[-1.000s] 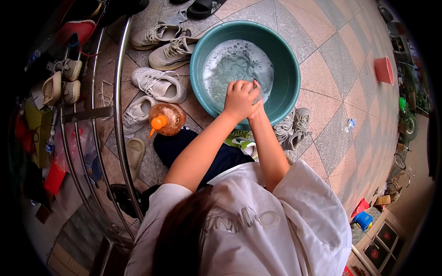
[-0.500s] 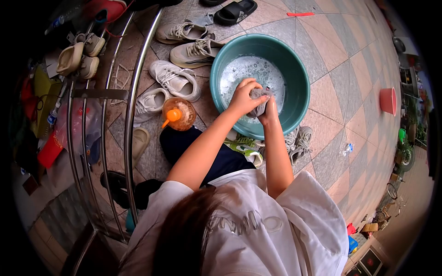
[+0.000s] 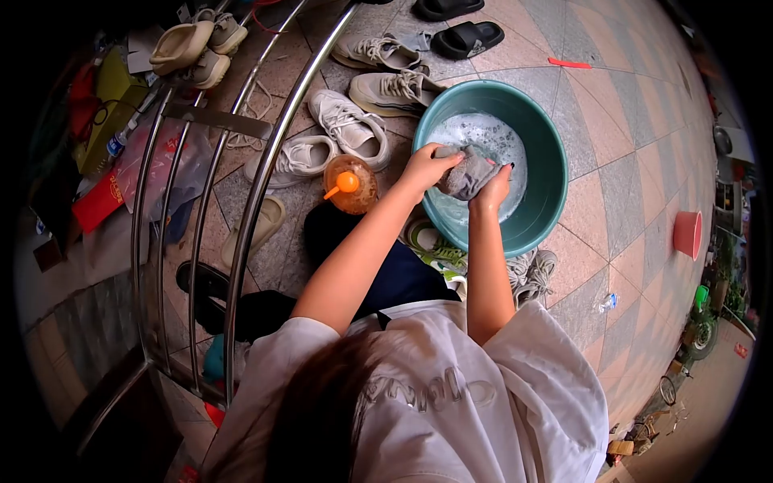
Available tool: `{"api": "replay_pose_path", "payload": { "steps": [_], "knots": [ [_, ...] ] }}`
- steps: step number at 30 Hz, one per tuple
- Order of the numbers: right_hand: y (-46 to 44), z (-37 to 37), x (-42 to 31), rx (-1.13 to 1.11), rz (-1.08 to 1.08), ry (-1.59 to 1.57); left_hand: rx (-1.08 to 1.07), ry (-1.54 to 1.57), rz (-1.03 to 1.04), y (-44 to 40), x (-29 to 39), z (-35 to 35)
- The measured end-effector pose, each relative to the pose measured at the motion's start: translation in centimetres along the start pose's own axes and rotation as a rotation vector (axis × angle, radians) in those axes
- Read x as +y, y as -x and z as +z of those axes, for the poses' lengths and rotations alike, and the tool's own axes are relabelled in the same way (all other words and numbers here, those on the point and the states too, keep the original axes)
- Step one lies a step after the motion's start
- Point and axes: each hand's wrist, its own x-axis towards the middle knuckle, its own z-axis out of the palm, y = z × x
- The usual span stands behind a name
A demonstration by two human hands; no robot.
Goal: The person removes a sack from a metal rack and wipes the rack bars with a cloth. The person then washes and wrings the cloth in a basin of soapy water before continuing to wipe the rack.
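Over the green basin [image 3: 555, 165], both of my hands grip a wet, bunched grey cloth [image 3: 467, 175], perhaps a sock. My left hand [image 3: 428, 167] pinches its left side between thumb and fingers. On the right edge, my right hand [image 3: 491, 191] is closed around the cloth, its fingers partly hidden. White suds and water [image 3: 483, 129] fill the bottom of the basin below. Left of my forearm stands a clear bottle with an orange pump top [image 3: 347, 182], holding orange-brown contents.
White sneakers [image 3: 350, 129] and beige sneakers [image 3: 394, 90] crowd the basin's left side; grey shoes [image 3: 535, 274] sit close by its near edge. A metal rail [image 3: 278, 145] rises at the left. Black slides [image 3: 467, 39], a red strip [image 3: 568, 63] and a pink bucket [image 3: 687, 233] lie farther off.
My hands have moved apart, and the cloth between them is spread wider, showing more of its surface. The whole view has shifted, with basin and shoes now farther right and slightly lower.
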Motion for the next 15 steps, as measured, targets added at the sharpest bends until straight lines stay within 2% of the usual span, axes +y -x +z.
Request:
{"api": "replay_pose_path", "payload": {
  "steps": [4,5,9,13,15],
  "knots": [
    [0.2,1.3,0.2,0.014,-0.131,-0.020,0.193,0.358,0.052,-0.8,-2.3,-0.3],
    [0.3,1.4,0.0,0.003,-0.217,0.141,0.232,0.410,0.080,-1.1,-2.9,-0.3],
    [1.4,2.3,-1.7,-0.064,-0.158,-0.070,0.282,0.603,0.106,-0.2,-3.7,-1.9],
    [0.9,1.3,-1.9,-0.140,-0.176,-0.194,0.158,0.312,-0.065,3.3,-1.0,-2.4],
    [0.7,0.5,-1.3,-0.196,-0.155,-0.152,0.161,0.160,0.015,2.7,-2.2,-2.6]
  ]
}}
